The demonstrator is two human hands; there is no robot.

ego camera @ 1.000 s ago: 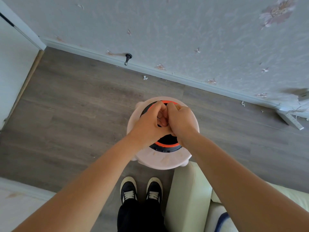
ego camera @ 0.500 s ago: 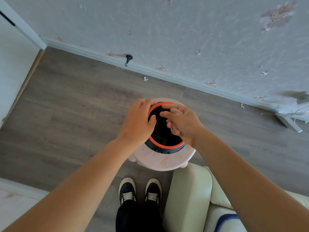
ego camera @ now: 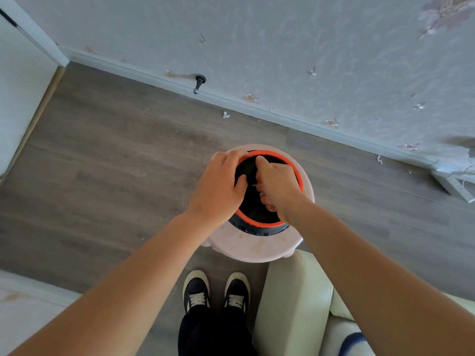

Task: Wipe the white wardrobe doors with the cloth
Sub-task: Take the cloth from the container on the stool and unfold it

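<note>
A black bucket with an orange rim [ego camera: 298,173] stands on a round pale pink stool [ego camera: 257,249] on the floor in front of my feet. My left hand [ego camera: 218,187] grips the bucket's left rim, thumb inside and fingers over the edge. Inside the bucket opening, my right hand [ego camera: 279,186] is curled round a pink cloth [ego camera: 267,205], of which only small bits show under the fist. A white panel [ego camera: 18,86] fills the left edge; whether it is a wardrobe door I cannot tell.
Grey wood floor [ego camera: 115,163] runs to a wallpapered wall with a white baseboard [ego camera: 321,127] and a black door stopper [ego camera: 199,83]. A cream sofa arm [ego camera: 290,304] stands right of my shoes [ego camera: 216,294]. A white ledge [ego camera: 28,309] lies at bottom left.
My hands, pressed together over the bucket a second ago, have parted. The left moved onto the bucket's rim; the right sank lower into the bucket with the pink cloth.
</note>
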